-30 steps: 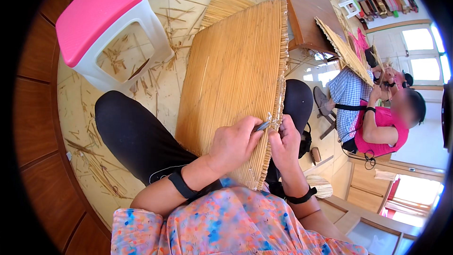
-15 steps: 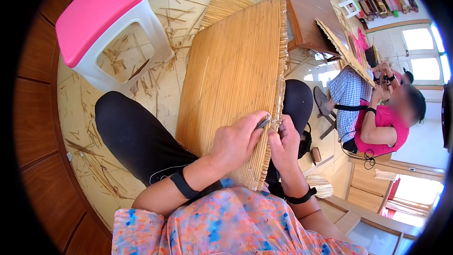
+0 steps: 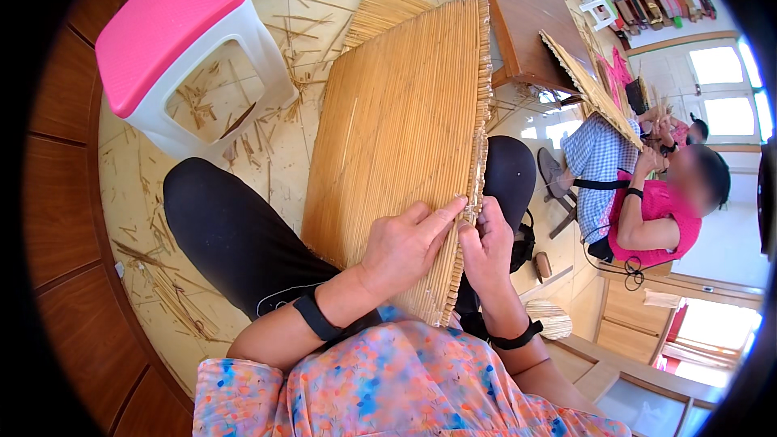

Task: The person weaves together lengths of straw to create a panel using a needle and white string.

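Mat beside stool, straw-littered floor.

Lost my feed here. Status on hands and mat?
Both hands pinch mat edge: left hand, right hand. Woven straw mat across lap. Nothing blocking.

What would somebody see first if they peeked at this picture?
Probably the big woven straw mat lying across the person's lap, with the left hand and right hand pinching its right edge. Next, the white stool with a bright pink seat at the upper left, on a floor scattered with straw bits.
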A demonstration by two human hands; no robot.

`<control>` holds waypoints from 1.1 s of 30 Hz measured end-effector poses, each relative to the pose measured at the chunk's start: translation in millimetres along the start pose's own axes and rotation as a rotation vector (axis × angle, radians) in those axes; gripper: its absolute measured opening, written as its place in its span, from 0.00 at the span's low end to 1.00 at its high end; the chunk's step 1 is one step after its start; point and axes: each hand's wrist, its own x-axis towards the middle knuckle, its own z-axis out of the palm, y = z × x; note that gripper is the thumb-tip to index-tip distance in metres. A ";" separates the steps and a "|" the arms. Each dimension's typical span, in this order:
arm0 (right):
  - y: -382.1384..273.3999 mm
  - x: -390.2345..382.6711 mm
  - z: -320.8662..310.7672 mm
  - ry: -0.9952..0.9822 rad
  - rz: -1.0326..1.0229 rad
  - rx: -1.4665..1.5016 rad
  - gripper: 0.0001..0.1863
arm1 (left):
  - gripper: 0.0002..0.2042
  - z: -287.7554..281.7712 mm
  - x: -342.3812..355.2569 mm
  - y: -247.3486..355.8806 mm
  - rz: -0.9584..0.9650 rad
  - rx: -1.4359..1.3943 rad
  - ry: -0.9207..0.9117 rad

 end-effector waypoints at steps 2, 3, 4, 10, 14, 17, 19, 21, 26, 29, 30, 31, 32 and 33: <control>-1.4 0.0 -0.5 0.000 -0.004 -0.006 0.11 | 0.20 0.6 0.4 0.3 0.000 -0.028 0.009; -1.8 0.0 -0.4 -0.001 -0.009 -0.011 0.11 | 0.20 0.9 0.0 -0.3 0.000 -0.028 0.009; -1.9 -0.1 -0.2 -0.002 -0.010 -0.010 0.11 | 0.19 1.4 -0.5 -1.3 -0.001 -0.042 0.013; -1.2 -1.7 -0.8 -0.010 -0.001 -0.003 0.11 | 0.18 -2.1 2.1 -1.3 -0.018 -0.116 0.082; 1.7 -3.1 -0.1 -0.002 0.016 0.033 0.11 | 0.18 -15.9 5.6 -6.5 -0.047 -0.102 0.197; -2.6 -4.0 -0.6 -0.035 0.063 0.057 0.10 | 0.18 -31.5 5.3 -31.1 -0.041 -0.025 0.307; -4.7 -4.1 -2.5 -0.064 0.108 0.069 0.10 | 0.18 -48.3 8.0 -37.1 -0.019 0.035 0.390; -3.2 -3.5 -3.2 -0.075 0.111 0.075 0.10 | 0.18 -74.2 12.0 -29.3 -0.541 0.199 0.298; -9.0 -3.2 -1.6 -0.088 0.079 0.073 0.10 | 0.18 -95.9 0.7 -68.5 -0.591 0.282 0.432; -10.2 -3.8 -0.2 -0.098 0.084 0.063 0.10 | 0.15 -79.6 4.3 -61.7 -0.455 0.190 0.427; -9.8 -3.8 -0.2 -0.098 0.097 0.054 0.10 | 0.13 -67.7 8.6 -55.6 -0.304 0.078 0.424; -10.0 -4.0 -0.1 -0.099 0.095 0.055 0.10 | 0.14 -60.9 10.1 -46.5 -0.317 -0.028 0.277; -9.9 -4.3 -0.1 -0.100 0.088 0.050 0.10 | 0.14 -53.9 12.2 -37.2 -0.328 -0.135 0.129; -11.0 -4.6 0.7 -0.104 0.080 0.046 0.10 | 0.14 -46.1 16.0 -29.2 -0.285 -0.184 0.063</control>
